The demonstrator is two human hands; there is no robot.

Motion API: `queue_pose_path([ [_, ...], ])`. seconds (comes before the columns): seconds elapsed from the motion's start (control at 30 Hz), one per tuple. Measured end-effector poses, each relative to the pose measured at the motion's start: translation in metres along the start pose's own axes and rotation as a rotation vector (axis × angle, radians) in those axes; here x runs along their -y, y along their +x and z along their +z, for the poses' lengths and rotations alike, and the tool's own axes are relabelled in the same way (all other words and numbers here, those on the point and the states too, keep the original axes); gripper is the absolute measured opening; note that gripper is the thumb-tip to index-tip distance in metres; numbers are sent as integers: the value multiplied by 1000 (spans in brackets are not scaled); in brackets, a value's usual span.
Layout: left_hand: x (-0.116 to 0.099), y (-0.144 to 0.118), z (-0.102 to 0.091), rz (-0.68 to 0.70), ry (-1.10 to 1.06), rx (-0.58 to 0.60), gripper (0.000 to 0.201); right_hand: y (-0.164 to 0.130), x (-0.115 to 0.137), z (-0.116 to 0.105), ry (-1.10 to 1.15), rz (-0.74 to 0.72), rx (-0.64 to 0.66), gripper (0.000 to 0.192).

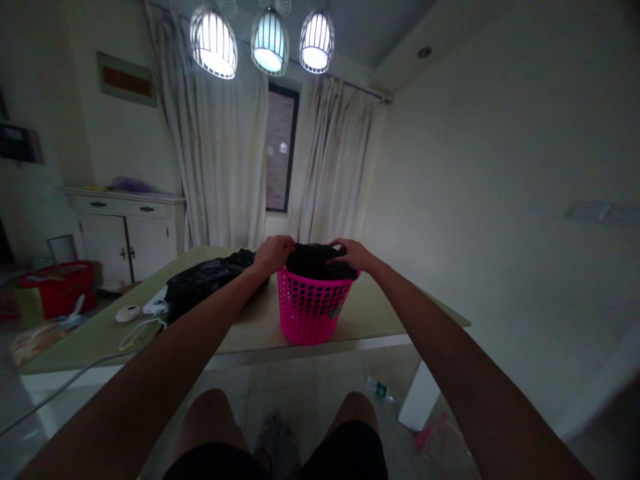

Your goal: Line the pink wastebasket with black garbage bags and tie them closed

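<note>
Sitting at the pale green table [380,307], the person reaches both arms out to a pink perforated wastebasket [311,308] that stands near the table's front edge. A black bin liner [314,261] is draped inside it, bunched over the rim. To the left a second heap of black plastic bags [210,280] lies on the tabletop, beside a small white device [129,313] and its cord. The left hand [273,253] pinches the liner at the near-left rim, fingers closed on the plastic; the right hand [353,253] grips the far-right rim, fingers curled over the film. Judging by this, pulling evenly outward and down on both sides would seat the liner without tearing it or tipping the light basket
</note>
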State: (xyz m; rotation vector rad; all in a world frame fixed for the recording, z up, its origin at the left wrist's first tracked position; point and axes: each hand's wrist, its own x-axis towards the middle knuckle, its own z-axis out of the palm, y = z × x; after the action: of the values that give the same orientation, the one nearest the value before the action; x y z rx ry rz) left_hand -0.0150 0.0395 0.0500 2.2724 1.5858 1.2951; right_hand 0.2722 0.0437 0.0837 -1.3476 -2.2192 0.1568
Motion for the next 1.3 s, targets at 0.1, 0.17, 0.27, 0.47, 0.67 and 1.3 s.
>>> queue_pose_path([
  [0.1,6,0,-8,-37,9,-11,24,-2,-8,0,1,42,-28,43],
  [0.17,1,1,-6,-31,-26,31,25,0,-6,3,2,-5,-46,41],
  [0.27,-12,1,2,3,-72,81,26,6,2,8,-24,-112,-68,36],
  [0.47,-1,-3,-2,-82,-35,-105,31,4,-6,3,-209,165,-162,26],
  [0.67,-13,-5,3,-32,-165,-30,34,1,9,12,-120,-30,-200,59],
  [1.3,5,-68,-60,-129,-1278,-233,35,-78,-27,-17,52,-60,-572,83],
])
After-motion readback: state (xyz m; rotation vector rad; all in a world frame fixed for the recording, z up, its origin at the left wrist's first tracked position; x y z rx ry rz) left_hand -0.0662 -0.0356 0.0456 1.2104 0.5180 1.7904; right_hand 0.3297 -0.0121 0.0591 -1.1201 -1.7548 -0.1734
